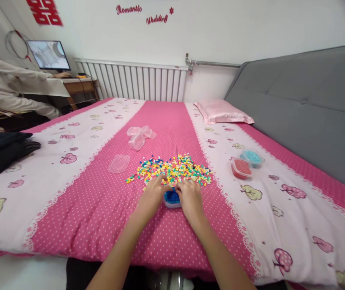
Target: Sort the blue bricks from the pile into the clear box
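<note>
Scattered over the pink dotted bedspread (pixel 100 213) is a wide heap of small multicoloured pieces (pixel 187 167). At its near edge stands a small clear container (pixel 172 205) with dark blue pieces inside. My left hand (pixel 155 193) is at the container's left side and the heap's edge, fingers bent; what its fingertips hold, if anything, is too small to make out. My right hand (pixel 190 197) is over the container's right side, thumb and fingers pressed together near the blue pieces; its fingertips' contents are hidden.
Filled containers, one red (pixel 241 168) and one light blue (pixel 251 158), sit at the right. Empty clear containers (pixel 137 141) and a flat lid (pixel 119 163) lie at the left. Beyond are a pillow (pixel 223 111), dark folded clothes (pixel 3 151) and a person at a desk.
</note>
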The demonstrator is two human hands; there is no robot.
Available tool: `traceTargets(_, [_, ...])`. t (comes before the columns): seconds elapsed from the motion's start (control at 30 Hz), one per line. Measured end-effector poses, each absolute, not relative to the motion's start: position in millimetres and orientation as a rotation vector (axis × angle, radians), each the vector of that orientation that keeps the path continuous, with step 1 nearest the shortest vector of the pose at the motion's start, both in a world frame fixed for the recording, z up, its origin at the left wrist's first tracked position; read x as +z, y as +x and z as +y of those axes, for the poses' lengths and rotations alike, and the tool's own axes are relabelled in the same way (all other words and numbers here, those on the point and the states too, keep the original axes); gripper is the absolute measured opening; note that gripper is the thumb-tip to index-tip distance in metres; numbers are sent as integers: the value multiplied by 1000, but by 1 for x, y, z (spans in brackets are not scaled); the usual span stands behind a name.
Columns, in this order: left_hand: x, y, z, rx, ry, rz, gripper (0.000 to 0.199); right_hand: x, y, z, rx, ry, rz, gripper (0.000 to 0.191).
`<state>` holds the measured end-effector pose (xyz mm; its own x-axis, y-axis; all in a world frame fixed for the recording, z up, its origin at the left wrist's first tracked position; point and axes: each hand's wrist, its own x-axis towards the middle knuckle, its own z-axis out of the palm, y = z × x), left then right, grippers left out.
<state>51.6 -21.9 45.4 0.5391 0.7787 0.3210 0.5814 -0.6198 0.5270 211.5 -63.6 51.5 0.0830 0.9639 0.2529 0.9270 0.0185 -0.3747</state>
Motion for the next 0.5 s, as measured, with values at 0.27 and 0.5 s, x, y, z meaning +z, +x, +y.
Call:
traceTargets(0.27, [33, 59, -9, 1167, 2351, 970, 31, 56, 222, -65, 357, -1590, -1672, 20])
traceTargets(0.5, [48, 77, -14, 1238, 2602, 842, 23, 56, 232, -57, 557, -1429, -1579, 19])
